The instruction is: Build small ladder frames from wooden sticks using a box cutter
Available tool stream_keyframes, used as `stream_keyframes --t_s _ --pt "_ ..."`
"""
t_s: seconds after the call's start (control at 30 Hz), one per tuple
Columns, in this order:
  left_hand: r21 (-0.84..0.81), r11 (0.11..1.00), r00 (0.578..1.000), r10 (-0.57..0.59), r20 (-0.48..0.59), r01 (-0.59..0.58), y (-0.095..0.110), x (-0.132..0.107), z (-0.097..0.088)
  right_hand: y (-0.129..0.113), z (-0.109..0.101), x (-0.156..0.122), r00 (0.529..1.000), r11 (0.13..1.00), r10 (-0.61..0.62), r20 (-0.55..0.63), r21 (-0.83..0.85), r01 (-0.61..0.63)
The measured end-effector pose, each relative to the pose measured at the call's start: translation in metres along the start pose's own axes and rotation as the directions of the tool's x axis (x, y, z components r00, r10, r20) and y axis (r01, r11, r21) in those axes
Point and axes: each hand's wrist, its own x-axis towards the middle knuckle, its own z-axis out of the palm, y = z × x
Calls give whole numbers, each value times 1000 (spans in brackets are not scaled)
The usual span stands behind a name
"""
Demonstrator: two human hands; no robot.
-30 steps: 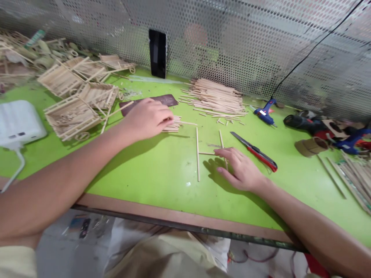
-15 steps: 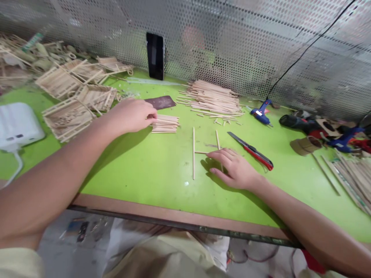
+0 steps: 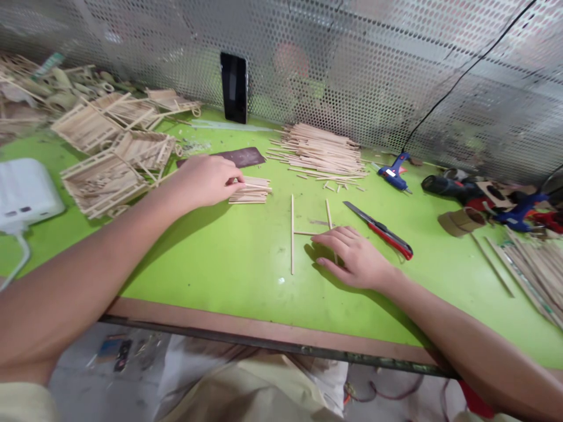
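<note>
My left hand point(image 3: 206, 180) pinches a thin short stick at the small stack of short sticks point(image 3: 251, 191) on the green table point(image 3: 229, 258). My right hand point(image 3: 356, 258) lies flat with fingers spread, pressing down on the right long stick point(image 3: 329, 217) of a small frame. The left long stick point(image 3: 292, 233) of that frame lies parallel, joined by a short crosspiece point(image 3: 304, 233).
A large pile of long sticks point(image 3: 321, 151) lies behind. A red utility knife point(image 3: 380, 230) sits right of my right hand, with a blue glue gun point(image 3: 393, 173) beyond. Wooden stick carts point(image 3: 109, 158) stand left, a black phone point(image 3: 234, 88) against the mesh wall, a white box point(image 3: 24, 193) far left.
My left hand drew back off the stack of short sticks, uncovering it, and now pinches one stick at its left end. The right hand has stayed on the frame.
</note>
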Motion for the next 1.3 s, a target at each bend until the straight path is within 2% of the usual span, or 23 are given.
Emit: stream_keyframes --t_s 0.17,0.43,0.5,0.63,0.7,0.8,0.9,1.0,1.13,1.3 --pt "-28 1000 999 -2 -38 0 -3 2 6 0 -1 0 1000 1000 3 3 13 -3" --pt "-18 1000 999 -9 -31 9 -4 3 6 0 -1 0 1000 999 20 21 36 -21" --pt "-58 998 998 -9 -64 5 -3 2 7 0 -1 0 1000 999 19 25 38 -20" --pt "-148 979 975 110 -193 -140 3 0 16 0 -1 0 999 999 27 37 43 -29" --pt "-175 960 959 180 -221 -220 6 0 23 0 -1 0 999 999 28 35 41 -29" --pt "-174 945 949 239 -205 -275 11 1 31 0 -1 0 999 999 25 32 36 -27" --pt "-153 948 954 257 -153 -280 13 2 35 -1 -1 0 999 999 26 35 37 -27" --pt "-163 948 960 256 -117 -273 13 1 34 -1 0 0 999 999 34 41 38 -35" --pt "-160 950 960 246 -137 -267 13 0 30 0 -1 0 998 998 41 54 40 -43" --pt "-159 967 978 185 -95 -199 15 2 31 0 -1 0 998 999 36 51 32 -37"
